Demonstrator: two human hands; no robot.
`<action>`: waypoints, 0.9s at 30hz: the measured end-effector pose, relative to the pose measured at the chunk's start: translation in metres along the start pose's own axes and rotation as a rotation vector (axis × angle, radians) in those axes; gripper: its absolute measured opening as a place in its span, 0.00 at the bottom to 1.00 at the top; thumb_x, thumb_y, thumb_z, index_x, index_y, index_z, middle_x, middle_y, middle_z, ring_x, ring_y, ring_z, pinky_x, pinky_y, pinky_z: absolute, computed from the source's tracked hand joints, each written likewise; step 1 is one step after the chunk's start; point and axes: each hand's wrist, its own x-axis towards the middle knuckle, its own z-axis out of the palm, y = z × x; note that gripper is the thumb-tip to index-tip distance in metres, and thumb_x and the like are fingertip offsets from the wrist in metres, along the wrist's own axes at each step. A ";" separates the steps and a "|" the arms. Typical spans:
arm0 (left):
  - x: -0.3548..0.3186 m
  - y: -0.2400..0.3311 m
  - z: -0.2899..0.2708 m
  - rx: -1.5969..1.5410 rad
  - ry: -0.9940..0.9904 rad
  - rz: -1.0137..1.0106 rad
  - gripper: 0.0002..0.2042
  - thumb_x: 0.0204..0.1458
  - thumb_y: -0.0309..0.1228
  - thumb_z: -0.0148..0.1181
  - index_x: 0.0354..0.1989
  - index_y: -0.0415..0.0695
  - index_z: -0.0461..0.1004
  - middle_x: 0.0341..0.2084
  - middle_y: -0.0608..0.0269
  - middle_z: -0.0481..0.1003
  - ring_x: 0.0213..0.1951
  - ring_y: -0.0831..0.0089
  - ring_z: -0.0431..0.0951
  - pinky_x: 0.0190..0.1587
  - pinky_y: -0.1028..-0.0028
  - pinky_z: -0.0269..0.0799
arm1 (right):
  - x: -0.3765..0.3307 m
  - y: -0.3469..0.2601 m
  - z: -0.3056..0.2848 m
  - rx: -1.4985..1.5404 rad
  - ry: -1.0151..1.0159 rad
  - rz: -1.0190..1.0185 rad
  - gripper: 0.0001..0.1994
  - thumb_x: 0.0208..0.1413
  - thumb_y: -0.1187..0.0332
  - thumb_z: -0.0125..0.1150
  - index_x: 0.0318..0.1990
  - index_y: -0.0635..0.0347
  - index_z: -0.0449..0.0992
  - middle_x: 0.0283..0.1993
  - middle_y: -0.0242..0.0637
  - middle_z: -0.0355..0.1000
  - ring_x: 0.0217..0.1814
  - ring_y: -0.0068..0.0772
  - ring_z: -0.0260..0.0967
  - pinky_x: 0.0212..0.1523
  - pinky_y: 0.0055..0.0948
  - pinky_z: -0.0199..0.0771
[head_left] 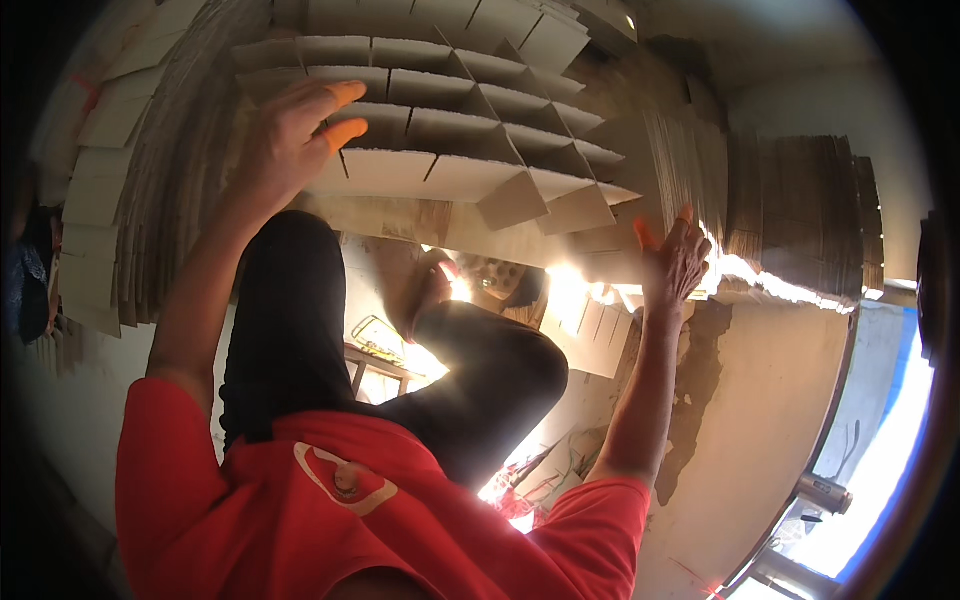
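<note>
A cardboard partition grid [455, 133] of slotted, interlocked strips lies in front of me on the work surface. My left hand [292, 140] is at the grid's left side, thumb and forefinger spread, with orange covers on the fingertips. It grips no strip that I can see, though whether it touches one is unclear. On the right, my right hand [674, 262] is raised beside the near end of a stack of cardboard strips [672, 160]. Its fingers are apart, one tip is orange, and nothing shows in it. Two short cross strips [515, 203] stick out at the grid's near right corner.
Tall piles of cardboard strips [180, 170] line the left side, and more cardboard [800, 205] is stacked at the right. Slotted sheets [490, 25] lie beyond the grid. Below, my bent legs [480, 370] are near a small stool [385, 360]; a slotted piece [590, 330] leans nearby.
</note>
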 end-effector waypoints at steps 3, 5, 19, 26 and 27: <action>-0.013 0.005 -0.007 0.041 -0.005 -0.038 0.16 0.45 0.21 0.65 0.44 0.37 0.75 0.38 0.56 0.77 0.41 0.67 0.77 0.44 0.73 0.72 | -0.009 0.015 0.011 0.045 -0.112 -0.034 0.28 0.43 0.58 0.67 0.54 0.56 0.69 0.44 0.43 0.69 0.47 0.48 0.65 0.42 0.40 0.69; -0.019 0.003 -0.007 0.050 -0.013 -0.064 0.15 0.45 0.21 0.65 0.44 0.37 0.76 0.37 0.56 0.77 0.40 0.68 0.77 0.43 0.74 0.72 | -0.005 0.034 0.025 0.238 -0.045 -0.069 0.25 0.44 0.57 0.67 0.49 0.57 0.70 0.41 0.43 0.71 0.43 0.48 0.68 0.40 0.39 0.69; -0.028 -0.007 0.000 -0.048 0.037 -0.130 0.13 0.43 0.25 0.67 0.38 0.35 0.77 0.30 0.55 0.77 0.32 0.63 0.76 0.35 0.70 0.72 | 0.021 0.033 0.002 0.453 -0.117 0.295 0.15 0.54 0.53 0.60 0.31 0.56 0.79 0.25 0.47 0.72 0.26 0.51 0.67 0.28 0.41 0.65; -0.034 -0.013 -0.001 -0.005 -0.039 -0.015 0.16 0.42 0.23 0.67 0.42 0.35 0.75 0.35 0.55 0.77 0.38 0.64 0.76 0.41 0.70 0.72 | 0.058 -0.038 -0.112 0.815 0.349 0.164 0.07 0.56 0.69 0.62 0.38 0.63 0.78 0.36 0.36 0.78 0.27 0.18 0.67 0.30 0.19 0.68; -0.034 -0.012 0.001 -0.006 -0.068 -0.018 0.17 0.41 0.24 0.67 0.42 0.35 0.75 0.35 0.55 0.77 0.38 0.63 0.75 0.40 0.69 0.72 | 0.063 -0.060 -0.129 0.887 0.362 0.150 0.08 0.55 0.71 0.62 0.40 0.64 0.78 0.38 0.34 0.78 0.28 0.16 0.66 0.30 0.17 0.67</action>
